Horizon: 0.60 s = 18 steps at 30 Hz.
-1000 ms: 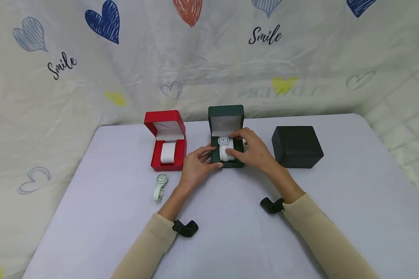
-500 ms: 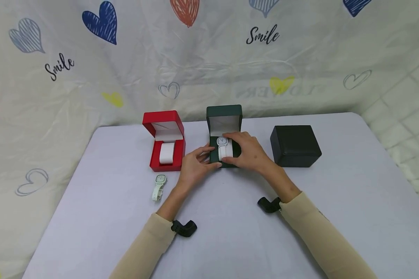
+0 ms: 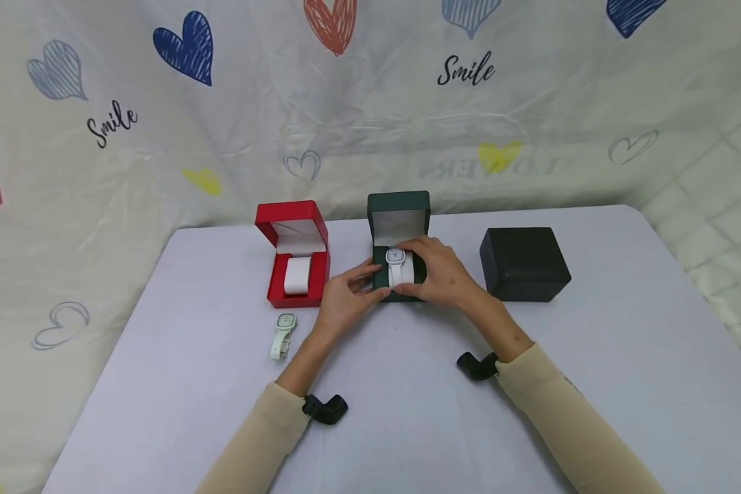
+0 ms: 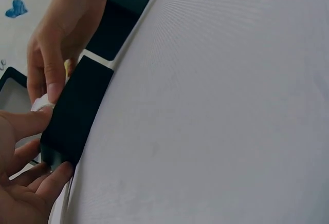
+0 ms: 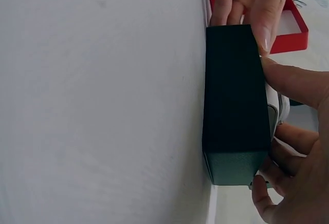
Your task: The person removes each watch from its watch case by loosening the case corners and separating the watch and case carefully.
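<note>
An open dark green box (image 3: 398, 206) stands mid-table with a white watch (image 3: 397, 264) on its cushion. My left hand (image 3: 361, 283) grips the box's front left corner, thumb at the front and fingers on the left wall. My right hand (image 3: 429, 271) curls over the watch from the right, its fingers on the strap and cushion and its thumb at the box's front edge. The left wrist view shows the green box (image 4: 77, 111) between my left hand (image 4: 25, 183) and right hand (image 4: 54, 54). In the right wrist view both hands clasp the green box (image 5: 234, 106).
An open red box (image 3: 293, 237) holding a bare white cushion (image 3: 297, 274) stands left of the green one. A loose pale watch (image 3: 282, 335) lies on the table in front of it. A shut black box (image 3: 525, 264) sits to the right. A heart-printed cloth hangs behind.
My right hand has drawn in over the watch, its fingers lower on the strap and its thumb at the box's front. My left hand keeps its hold on the corner.
</note>
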Each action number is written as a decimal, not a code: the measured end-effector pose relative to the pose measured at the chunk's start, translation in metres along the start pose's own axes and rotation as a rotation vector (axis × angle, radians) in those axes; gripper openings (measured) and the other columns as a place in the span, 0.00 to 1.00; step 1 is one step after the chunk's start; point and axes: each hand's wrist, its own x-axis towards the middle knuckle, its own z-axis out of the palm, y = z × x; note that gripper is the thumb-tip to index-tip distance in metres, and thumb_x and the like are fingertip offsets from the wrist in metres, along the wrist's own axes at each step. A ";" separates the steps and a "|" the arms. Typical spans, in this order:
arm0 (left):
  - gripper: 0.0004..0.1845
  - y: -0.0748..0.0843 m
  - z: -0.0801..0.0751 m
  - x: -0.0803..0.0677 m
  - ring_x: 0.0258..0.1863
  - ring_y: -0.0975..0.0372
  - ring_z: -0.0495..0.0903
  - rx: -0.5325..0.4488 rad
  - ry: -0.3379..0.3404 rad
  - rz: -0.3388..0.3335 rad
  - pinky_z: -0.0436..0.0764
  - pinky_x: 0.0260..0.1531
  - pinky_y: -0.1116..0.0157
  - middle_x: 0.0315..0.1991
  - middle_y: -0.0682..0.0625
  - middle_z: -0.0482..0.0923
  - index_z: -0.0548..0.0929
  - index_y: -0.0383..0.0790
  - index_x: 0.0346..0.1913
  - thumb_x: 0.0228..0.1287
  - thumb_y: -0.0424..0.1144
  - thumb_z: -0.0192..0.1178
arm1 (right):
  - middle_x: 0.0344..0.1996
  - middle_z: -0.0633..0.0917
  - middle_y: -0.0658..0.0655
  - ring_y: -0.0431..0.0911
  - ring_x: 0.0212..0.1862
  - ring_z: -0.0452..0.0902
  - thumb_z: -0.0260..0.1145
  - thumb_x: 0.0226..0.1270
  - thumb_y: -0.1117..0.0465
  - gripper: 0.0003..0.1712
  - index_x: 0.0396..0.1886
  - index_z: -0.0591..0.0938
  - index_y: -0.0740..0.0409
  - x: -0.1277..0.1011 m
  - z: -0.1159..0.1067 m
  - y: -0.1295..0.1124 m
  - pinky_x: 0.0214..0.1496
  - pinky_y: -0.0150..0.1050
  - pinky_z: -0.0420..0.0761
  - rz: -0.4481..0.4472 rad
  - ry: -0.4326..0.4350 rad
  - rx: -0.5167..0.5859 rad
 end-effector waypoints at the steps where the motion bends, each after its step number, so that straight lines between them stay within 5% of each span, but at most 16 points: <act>1: 0.25 0.000 0.000 0.000 0.65 0.47 0.83 0.000 0.000 -0.002 0.83 0.60 0.55 0.74 0.45 0.75 0.85 0.42 0.64 0.63 0.35 0.74 | 0.67 0.79 0.62 0.59 0.68 0.72 0.82 0.57 0.49 0.44 0.71 0.76 0.54 0.000 0.000 0.001 0.71 0.66 0.68 -0.001 0.001 0.004; 18: 0.26 -0.003 0.001 0.001 0.67 0.48 0.81 0.014 0.000 0.002 0.83 0.60 0.56 0.74 0.46 0.75 0.85 0.43 0.64 0.63 0.35 0.74 | 0.64 0.82 0.56 0.56 0.61 0.81 0.83 0.57 0.56 0.39 0.66 0.74 0.51 -0.002 0.000 0.000 0.66 0.56 0.78 -0.029 0.005 0.137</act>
